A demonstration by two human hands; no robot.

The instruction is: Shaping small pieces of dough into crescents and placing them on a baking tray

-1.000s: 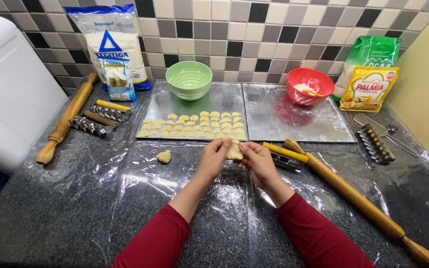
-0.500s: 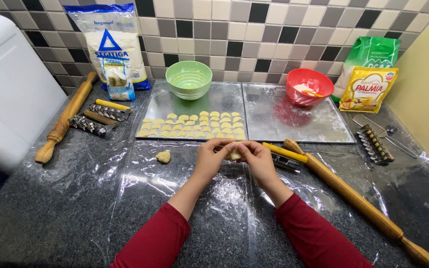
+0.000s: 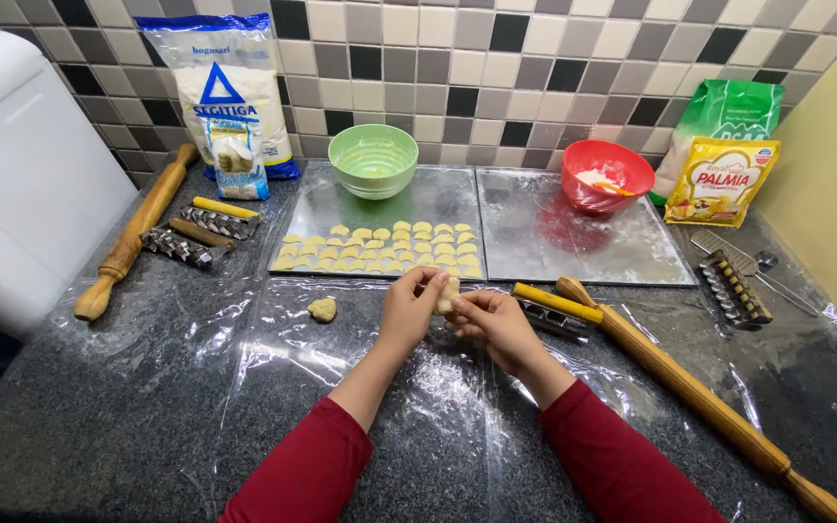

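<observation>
L hand (image 3: pixel 407 308) & R hand (image 3: pixel 496 324) pinch dough piece (image 3: pixel 448 293) just below left tray (image 3: pixel 302 228): ~3 rows shaped, dough lump (image 3: pixel 322 309) left.

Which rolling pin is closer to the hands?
The long rolling pin lying by the right hand. The other rolling pin lies far off to the left, beside the white appliance.

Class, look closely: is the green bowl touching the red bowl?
Apart. The head view shows the green bowl and the red bowl on separate metal trays, with bare tray between them.
</observation>
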